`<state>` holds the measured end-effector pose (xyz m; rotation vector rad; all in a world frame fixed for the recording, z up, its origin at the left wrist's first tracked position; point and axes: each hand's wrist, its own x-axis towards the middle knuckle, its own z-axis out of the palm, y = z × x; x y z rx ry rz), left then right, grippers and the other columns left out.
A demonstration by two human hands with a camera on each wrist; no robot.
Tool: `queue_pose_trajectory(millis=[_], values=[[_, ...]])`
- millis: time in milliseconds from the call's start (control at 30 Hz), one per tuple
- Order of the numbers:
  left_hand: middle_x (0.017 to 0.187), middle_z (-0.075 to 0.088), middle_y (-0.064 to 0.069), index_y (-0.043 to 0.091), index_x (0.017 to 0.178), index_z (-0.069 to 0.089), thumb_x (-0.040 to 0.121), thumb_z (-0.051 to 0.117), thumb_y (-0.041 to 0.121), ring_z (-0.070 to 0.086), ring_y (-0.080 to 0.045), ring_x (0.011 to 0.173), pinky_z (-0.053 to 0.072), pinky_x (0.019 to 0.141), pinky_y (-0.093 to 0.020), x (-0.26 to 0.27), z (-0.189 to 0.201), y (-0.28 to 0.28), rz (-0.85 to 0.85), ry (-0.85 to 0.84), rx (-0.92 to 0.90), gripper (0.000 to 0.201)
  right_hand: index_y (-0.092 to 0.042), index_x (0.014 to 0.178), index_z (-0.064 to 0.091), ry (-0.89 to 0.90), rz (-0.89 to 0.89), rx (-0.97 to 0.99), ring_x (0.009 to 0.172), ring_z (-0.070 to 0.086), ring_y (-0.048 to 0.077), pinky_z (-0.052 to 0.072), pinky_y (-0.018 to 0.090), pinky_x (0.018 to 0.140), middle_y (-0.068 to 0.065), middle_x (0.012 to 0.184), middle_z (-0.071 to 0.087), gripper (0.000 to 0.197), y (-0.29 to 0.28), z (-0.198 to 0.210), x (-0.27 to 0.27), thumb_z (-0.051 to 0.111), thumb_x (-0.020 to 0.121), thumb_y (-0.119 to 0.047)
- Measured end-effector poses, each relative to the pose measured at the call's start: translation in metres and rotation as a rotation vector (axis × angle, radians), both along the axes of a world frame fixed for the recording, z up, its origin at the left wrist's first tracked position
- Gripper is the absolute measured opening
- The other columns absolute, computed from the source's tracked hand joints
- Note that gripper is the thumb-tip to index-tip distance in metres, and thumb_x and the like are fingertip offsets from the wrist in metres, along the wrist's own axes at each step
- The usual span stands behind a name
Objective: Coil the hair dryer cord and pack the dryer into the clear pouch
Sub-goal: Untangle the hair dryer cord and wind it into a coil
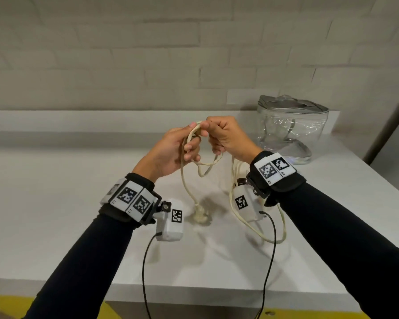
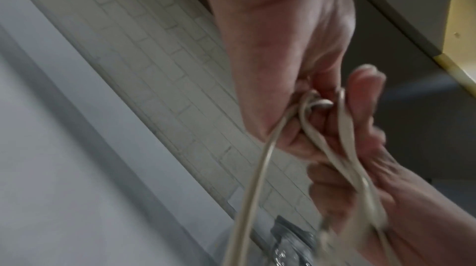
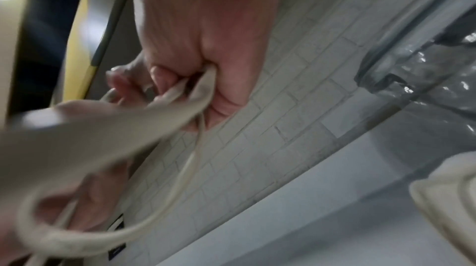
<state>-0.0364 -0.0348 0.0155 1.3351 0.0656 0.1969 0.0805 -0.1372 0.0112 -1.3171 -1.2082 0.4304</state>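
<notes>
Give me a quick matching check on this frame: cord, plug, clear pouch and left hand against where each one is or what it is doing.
1. cord
2. plug
3. clear pouch
4. left hand

a. stands at the back right of the counter
b. grips gathered loops
c. hangs low near the countertop
d. held up between both hands

Pairs: 1-d, 2-c, 3-a, 4-b

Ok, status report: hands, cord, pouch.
Left hand and right hand both grip cord, loops half gathered. Plug on counter. Clear pouch back right, top not visibly open.
</notes>
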Motion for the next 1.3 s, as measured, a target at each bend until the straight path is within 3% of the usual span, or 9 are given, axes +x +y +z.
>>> queue_pose_trajectory(millis=[133, 333, 567, 667, 767, 933, 1067, 1167, 1300], values=[[0.038, 0.037, 0.006, 0.018, 0.055, 0.049, 0.087, 0.027, 0.064, 0.032, -0.01, 0.032, 0.046, 0.05, -0.021, -0.005, 0.023, 0.003, -0.059, 0.242, 0.129, 0.061, -0.013, 0.062, 0.053, -0.262, 0.0, -0.184, 0.028, 0.027, 0.004, 0.025, 0.018, 0.031, 0.003, 0.046, 0.034, 0.032, 0.003, 0.012, -0.002, 0.051, 0.093, -0.021], [0.034, 0.02, 0.012, 0.022, 0.054, 0.027, 0.094, 0.034, 0.051, 0.016, -0.002, 0.026, 0.017, 0.029, -0.014, 0.002, 0.034, -0.001, 0.1, 0.155, 0.116, 0.05, -0.007, 0.075, 0.056, -0.159, 0.034, -0.093, 0.042, 0.055, 0.004, 0.046, 0.017, 0.044, -0.009, 0.049, 0.055, 0.024, 0.001, 0.021, 0.006, 0.044, 0.095, -0.01], [0.03, 0.021, 0.011, 0.023, 0.054, 0.041, 0.094, 0.035, 0.048, 0.018, -0.003, 0.025, 0.01, 0.034, -0.017, 0.001, 0.025, -0.006, 0.094, 0.048, -0.074, 0.048, -0.018, 0.117, 0.052, 0.071, 0.085, -0.217, 0.072, 0.069, 0.024, 0.056, 0.034, 0.059, 0.007, 0.088, 0.06, 0.033, -0.019, 0.002, 0.003, 0.032, 0.097, -0.037], [0.029, 0.022, 0.009, 0.022, 0.06, 0.04, 0.094, 0.034, 0.049, 0.019, -0.004, 0.025, 0.012, 0.034, -0.016, -0.001, 0.023, -0.01, 0.063, 0.05, -0.119, 0.044, -0.02, 0.109, 0.056, 0.199, 0.147, -0.389, 0.071, 0.07, 0.029, 0.058, 0.034, 0.059, 0.01, 0.088, 0.064, 0.045, -0.024, -0.005, 0.006, 0.027, 0.094, -0.051], [0.027, 0.023, 0.006, 0.019, 0.067, 0.049, 0.097, 0.033, 0.042, 0.02, -0.006, 0.023, 0.012, 0.033, -0.015, 0.001, 0.023, -0.012, 0.09, -0.01, -0.173, 0.041, -0.018, 0.1, 0.058, 0.268, 0.108, -0.439, 0.045, 0.061, 0.013, 0.049, 0.021, 0.042, 0.01, 0.074, 0.061, 0.048, -0.027, -0.009, 0.01, 0.024, 0.094, -0.052], [0.033, 0.034, 0.005, 0.005, 0.109, 0.057, 0.099, 0.03, 0.033, 0.026, -0.007, 0.025, 0.02, 0.033, -0.012, 0.011, 0.018, -0.015, 0.068, -0.105, -0.211, 0.04, -0.016, 0.114, 0.04, -0.053, -0.266, -0.543, 0.04, 0.037, 0.012, 0.029, 0.017, 0.033, 0.009, 0.065, 0.046, 0.019, -0.015, -0.028, -0.006, 0.029, 0.098, -0.017], [0.069, 0.071, 0.012, 0.01, 0.103, 0.053, 0.1, 0.031, 0.026, 0.03, -0.005, 0.03, 0.027, 0.037, -0.011, 0.02, 0.005, -0.024, 0.14, -0.124, -0.075, 0.028, -0.004, 0.123, 0.025, -0.374, -0.359, -0.732, 0.068, 0.049, 0.028, 0.04, 0.033, 0.058, 0.016, 0.087, 0.051, 0.031, -0.019, -0.031, -0.024, 0.033, 0.095, -0.01], [0.11, 0.071, 0.005, 0.012, 0.117, 0.042, 0.1, 0.032, 0.027, 0.048, -0.003, 0.042, 0.037, 0.049, -0.013, 0.029, 0.0, -0.033, 0.228, -0.109, 0.06, 0.025, 0.005, 0.142, 0.002, -0.6, -0.292, -0.872, 0.079, 0.054, 0.03, 0.041, 0.031, 0.06, 0.025, 0.107, 0.054, 0.062, -0.026, -0.024, -0.039, 0.037, 0.091, 0.0], [0.134, 0.055, -0.012, 0.018, 0.147, -0.011, 0.101, 0.029, 0.023, 0.065, -0.015, 0.09, 0.049, 0.078, -0.017, 0.04, -0.005, -0.043, 0.247, -0.089, 0.218, 0.061, 0.004, 0.13, 0.031, -0.713, -0.16, -0.954, 0.071, 0.059, 0.026, 0.045, 0.026, 0.047, 0.015, 0.102, 0.061, 0.045, -0.039, 0.001, -0.038, 0.04, 0.087, 0.006]])
